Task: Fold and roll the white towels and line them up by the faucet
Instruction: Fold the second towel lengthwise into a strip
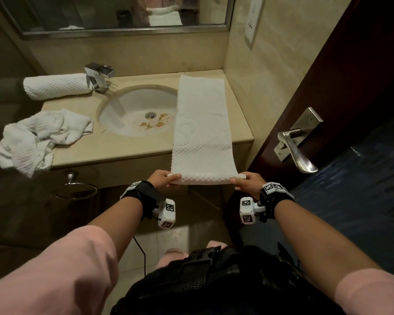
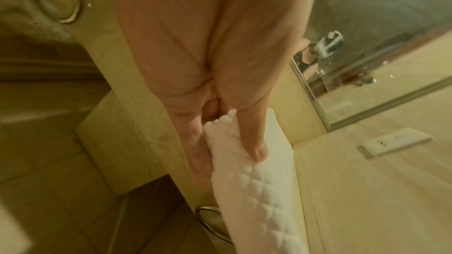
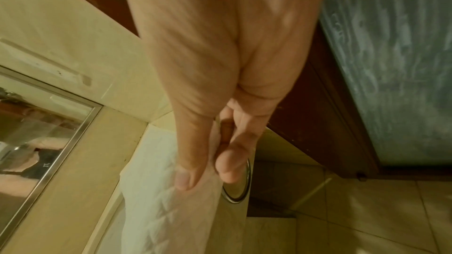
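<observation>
Overhead, both hands (image 1: 206, 180) pinch the folded towel (image 1: 201, 123); wrists show thumbs.

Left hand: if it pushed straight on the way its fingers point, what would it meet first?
The left hand points rightward along the near edge of the folded white quilted towel it pinches. Beyond that, likely the right hand gripping the opposite corner; depth looks similar.

I can read no words, brand names or numbers anywhere in my three views. The only printed signs I see are black-and-white square coded markers on the white camera blocks (image 1: 168, 213) strapped at both wrists, nearer me than the beige stone sink counter (image 1: 132, 148), and they carry no legible characters. On that counter, the long white quilted towel (image 1: 201, 130) bears an embossed curved emblem I cannot make out.
</observation>
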